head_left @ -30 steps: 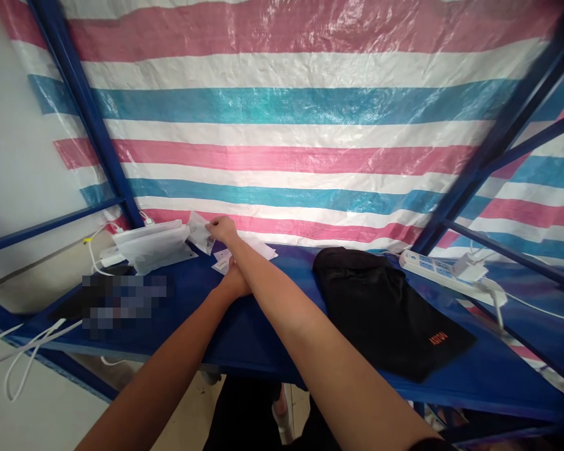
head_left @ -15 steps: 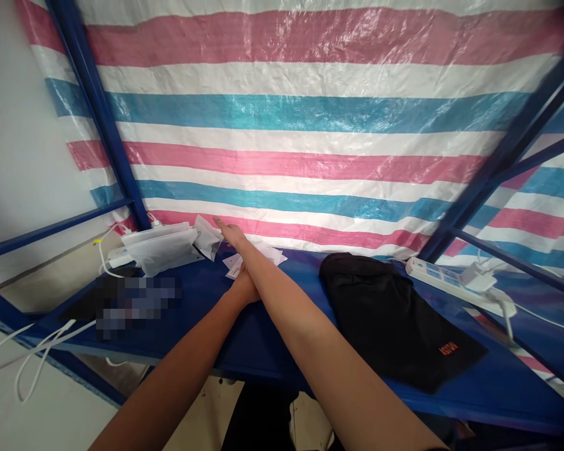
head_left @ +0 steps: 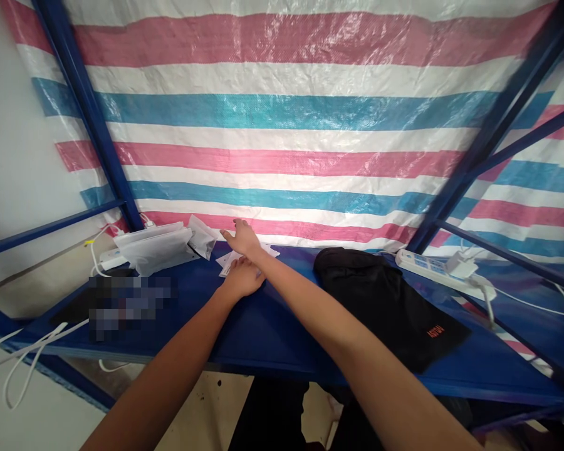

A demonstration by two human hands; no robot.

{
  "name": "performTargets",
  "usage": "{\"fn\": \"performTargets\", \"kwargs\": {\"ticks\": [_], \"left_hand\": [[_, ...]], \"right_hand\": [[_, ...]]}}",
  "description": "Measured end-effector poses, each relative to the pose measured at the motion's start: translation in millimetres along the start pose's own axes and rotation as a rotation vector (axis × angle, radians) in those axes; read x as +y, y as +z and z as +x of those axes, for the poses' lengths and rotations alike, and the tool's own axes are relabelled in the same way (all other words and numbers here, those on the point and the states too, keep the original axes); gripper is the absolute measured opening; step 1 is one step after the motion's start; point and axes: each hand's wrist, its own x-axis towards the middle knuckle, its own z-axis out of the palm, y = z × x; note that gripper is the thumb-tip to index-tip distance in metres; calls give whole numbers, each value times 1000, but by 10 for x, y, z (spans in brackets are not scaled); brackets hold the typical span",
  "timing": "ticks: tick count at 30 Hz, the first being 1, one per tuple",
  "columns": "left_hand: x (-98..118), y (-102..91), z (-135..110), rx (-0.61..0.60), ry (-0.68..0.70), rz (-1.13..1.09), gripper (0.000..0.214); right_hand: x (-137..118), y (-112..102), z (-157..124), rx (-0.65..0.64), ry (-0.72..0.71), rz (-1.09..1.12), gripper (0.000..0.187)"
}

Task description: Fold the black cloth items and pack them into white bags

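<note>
Your right hand (head_left: 242,239) is drawing back, empty and spread, so the small pouch (head_left: 202,237) is standing released beside larger pouches (head_left: 156,249), left of centre; your left hand (head_left: 245,277) is partly covering white packets (head_left: 225,261) mid-frame, grip unclear.

Striped plastic sheeting (head_left: 282,113) behind a blue metal frame (head_left: 85,113), pale wall (head_left: 9,163) left, tan floor (head_left: 211,407) below.

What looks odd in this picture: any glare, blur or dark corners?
In the head view, glare flecks the striped sheet; same view, blocky pixels hide a patch of the blue table; same view, print on the papers by the left hand is unreadable; same view, the top right corner is dark.
</note>
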Motion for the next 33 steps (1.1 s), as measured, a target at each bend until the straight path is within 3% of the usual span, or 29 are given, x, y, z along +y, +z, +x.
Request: {"fn": "performTargets", "kwargs": {"ticks": [4,7,12,14,17,19,24,29,33], "left_hand": [[165,-102,-19,-45,-152,147,52],[247,-202,-30,-50,-203,186,53],[284,-398,-31,2,-304,219,58],[258,-453,-31,26,-245,200,57],[171,-471,-38,-45,-32,178,55],[98,-447,-46,-124,31,188,56],[-39,-370,-49,-193,-34,183,52],[-85,-316,5,-125,-74,221,47],[-59,-264,54,-58,-154,249,42]], "right_hand": [[381,-613,-341,-81,-24,-81,56],[756,-1153,-696,-154,46,-127,54],[1338,-1823,-1218,0,160,-164,49],[1504,-1973,-1334,48,197,-167,47],[1658,-2108,-1417,93,221,-220,43],[1701,-2158,-1442,110,205,-279,42],[1673,-2200,-1497,66,101,-456,41],[1616,-2122,-1555,-121,176,-510,69],[1591,-2036,-1562,-240,139,-581,50]]}}
